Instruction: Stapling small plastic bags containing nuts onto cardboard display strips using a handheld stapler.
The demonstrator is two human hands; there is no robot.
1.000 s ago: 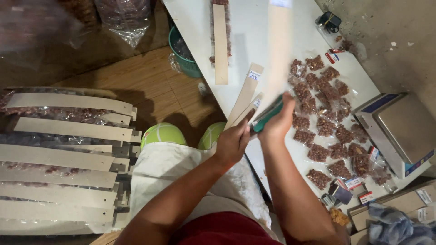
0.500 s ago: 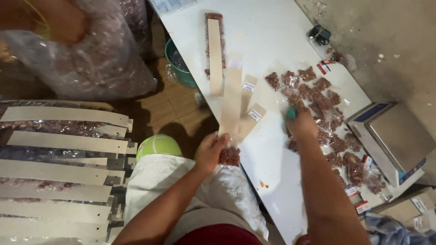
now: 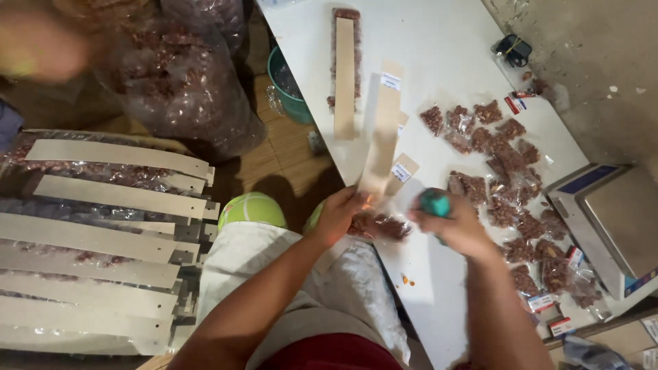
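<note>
A white worktop (image 3: 439, 41) stretches beyond both hands, with a heap of small clear packets of reddish-brown nuts (image 3: 510, 171) just beyond the right hand (image 3: 459, 226) and a grey scale (image 3: 617, 226) further out on that side. The left hand (image 3: 336, 216) has its fingers clamped on the near end of a long cardboard strip (image 3: 380, 137), with a nut packet (image 3: 380, 225) lying against it between the two hands. The right hand's fingers are wrapped shut around a teal tool (image 3: 434, 203); doing this well likely means keeping packet and strip end aligned and steady under the tool.
</note>
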